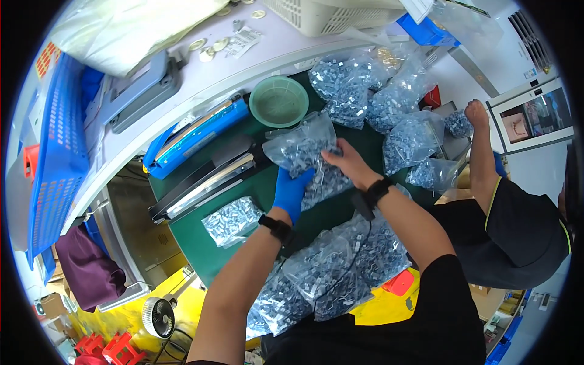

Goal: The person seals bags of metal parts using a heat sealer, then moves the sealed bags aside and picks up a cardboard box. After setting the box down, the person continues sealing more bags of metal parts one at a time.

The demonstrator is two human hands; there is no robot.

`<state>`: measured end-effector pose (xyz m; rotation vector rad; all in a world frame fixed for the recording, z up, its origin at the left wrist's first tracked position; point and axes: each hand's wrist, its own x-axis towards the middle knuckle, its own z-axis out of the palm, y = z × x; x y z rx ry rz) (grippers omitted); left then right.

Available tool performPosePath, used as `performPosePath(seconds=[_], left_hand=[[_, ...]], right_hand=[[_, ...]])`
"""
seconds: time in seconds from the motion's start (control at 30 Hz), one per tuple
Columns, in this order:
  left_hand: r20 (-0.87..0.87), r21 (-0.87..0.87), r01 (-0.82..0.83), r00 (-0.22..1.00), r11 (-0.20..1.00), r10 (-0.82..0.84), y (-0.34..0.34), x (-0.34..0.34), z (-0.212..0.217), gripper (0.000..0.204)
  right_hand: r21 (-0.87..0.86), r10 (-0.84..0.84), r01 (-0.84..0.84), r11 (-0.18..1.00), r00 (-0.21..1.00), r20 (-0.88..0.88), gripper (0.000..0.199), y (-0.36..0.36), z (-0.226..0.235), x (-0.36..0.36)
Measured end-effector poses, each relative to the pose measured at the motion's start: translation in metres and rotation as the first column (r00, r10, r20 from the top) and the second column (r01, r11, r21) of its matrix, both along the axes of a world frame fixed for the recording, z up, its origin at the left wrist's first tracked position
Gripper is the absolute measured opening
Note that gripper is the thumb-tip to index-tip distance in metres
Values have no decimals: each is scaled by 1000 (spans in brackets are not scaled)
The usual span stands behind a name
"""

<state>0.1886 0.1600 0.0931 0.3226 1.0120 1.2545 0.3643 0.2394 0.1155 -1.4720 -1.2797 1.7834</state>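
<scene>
A clear plastic bag of small silvery metal parts (304, 146) is held over the green tabletop (188, 234). My left hand (289, 193), in a blue glove, grips its near left side. My bare right hand (353, 163) closes on its right side, thumb on top; some fingers are hidden beneath. The bag's loose upper end spreads toward a round green bowl (278, 102). A smaller, flat bag of shiny parts (232, 220) lies left of my gloved hand. Several filled bags (325, 267) lie close to my body, below my forearms.
A blue bag sealer (201, 135) and a black one (210, 179) stand at the left. More filled bags (413, 137) crowd the right side. Beside them, another person's arm (483, 152) reaches in. A raised shelf (231, 67) borders the far side; a fan (158, 316) stands lower left.
</scene>
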Motion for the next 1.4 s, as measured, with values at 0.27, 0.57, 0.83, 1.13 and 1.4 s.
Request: performPosePath(seconds=[0.27, 0.57, 0.83, 1.13, 1.4], left_hand=[[-535, 23, 49, 844, 999, -29, 49, 32, -47, 60], [-758, -160, 105, 624, 982, -190, 40, 16, -17, 63], [-887, 96, 144, 462, 985, 18, -16, 5, -7, 55], [-672, 21, 141, 735, 990, -90, -157, -77, 20, 46], [-505, 44, -137, 851, 990, 141, -230, -111, 32, 35]], right_hand=[[438, -117, -143, 887, 850, 514, 64, 51, -68, 17], [595, -246, -62, 801, 872, 423, 50, 60, -16, 41], [659, -538, -384, 647, 382, 751, 35, 129, 42, 45], [451, -366, -480, 753, 265, 892, 35, 212, 10, 67], [773, -515, -366, 518, 589, 623, 15, 110, 78, 72]])
